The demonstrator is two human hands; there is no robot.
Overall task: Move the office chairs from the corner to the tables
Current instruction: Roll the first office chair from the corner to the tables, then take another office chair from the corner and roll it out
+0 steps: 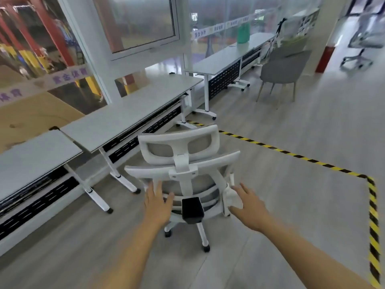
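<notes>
Step in hand, as judged: one chair (pixel 183 176) is being steered toward the row of worktops, seen from behind, backrest toward the camera. The chair stands on the floor (pixel 291 205) just beside the middle worktop (pixel 133 113), not yet tucked under it

Left hand (pixel 157 202) is laid open, fingers spread, on the left lower edge of the backrest frame; it looks like contact but no closed grip is seen. Right hand (pixel 251 206) is also open, at the right side of the frame, with a crumpled white cloth (pixel 233 198) pinned under or beside its fingers; a true hold on the cloth cannot be told

Next move, as judged: chair to be turned to face the worktop and rolled in between the white legs; casters should roll easily on the smooth floor, so a light push should do, and the worktop legs are to be cleared

Materials: white hard plastic frame, grey mesh back and headrest, black block at the spine base, star base on black casters. Worktops are flat pale grey slabs on white metal legs with black perforated panels. Yellow-black tape (pixel 291 155) is stuck on the floor
</notes>
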